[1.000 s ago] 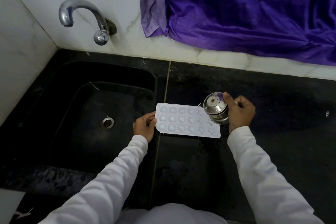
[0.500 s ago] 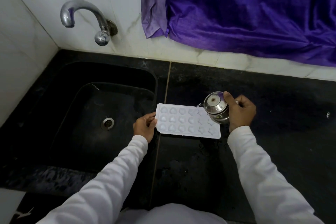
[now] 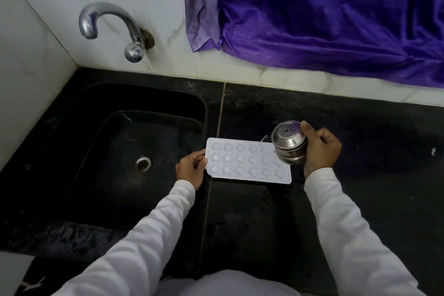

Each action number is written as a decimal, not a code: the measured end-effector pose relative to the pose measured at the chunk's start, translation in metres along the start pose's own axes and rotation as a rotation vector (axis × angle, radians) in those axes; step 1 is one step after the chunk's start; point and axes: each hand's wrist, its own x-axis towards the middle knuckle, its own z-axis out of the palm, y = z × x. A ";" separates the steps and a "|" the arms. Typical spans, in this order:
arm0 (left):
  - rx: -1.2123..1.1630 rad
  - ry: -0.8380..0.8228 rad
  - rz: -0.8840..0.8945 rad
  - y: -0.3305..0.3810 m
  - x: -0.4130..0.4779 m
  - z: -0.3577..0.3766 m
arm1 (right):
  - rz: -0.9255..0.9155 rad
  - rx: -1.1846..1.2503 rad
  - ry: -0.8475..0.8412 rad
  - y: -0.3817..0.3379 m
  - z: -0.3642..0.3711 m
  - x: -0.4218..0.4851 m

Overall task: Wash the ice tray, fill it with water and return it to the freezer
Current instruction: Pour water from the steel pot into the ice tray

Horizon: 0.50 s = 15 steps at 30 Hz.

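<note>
Head view: I look down on my black table [image 3: 360,127], with the sink [image 3: 79,108] to my left.
Ice tray [image 3: 242,163]: white, lying flat on the table just right of the sink's edge, long side across me; its cups are shaped like hearts and stars.
Left hand [image 3: 191,170]: grasping the tray's left short end.
Right hand [image 3: 320,149]: curled round a small steel spouted pot [image 3: 289,143], tilted left over the tray's far right corner.
Water [image 3: 262,140]: a thin stream runs from the spout down to the tray's back row.
Wall: a steel tap [image 3: 108,19] above the sink; a purple cloth [image 3: 324,19] hangs at the right.
</note>
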 end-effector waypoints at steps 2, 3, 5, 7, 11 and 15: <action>0.000 0.000 -0.001 -0.001 0.000 0.000 | 0.024 0.037 0.010 0.001 -0.003 0.002; 0.000 -0.001 -0.003 0.000 0.000 -0.001 | 0.029 0.039 0.015 0.002 -0.004 0.002; 0.005 -0.004 -0.003 0.000 0.001 0.000 | 0.023 0.021 0.024 0.003 -0.008 0.004; 0.010 -0.005 0.003 -0.001 0.001 0.000 | 0.007 -0.003 0.032 0.003 -0.011 0.006; 0.021 0.003 -0.002 -0.003 0.002 0.000 | -0.038 -0.069 0.048 0.005 -0.016 0.008; 0.025 0.000 0.006 -0.003 0.002 0.001 | -0.064 -0.105 0.058 0.007 -0.021 0.009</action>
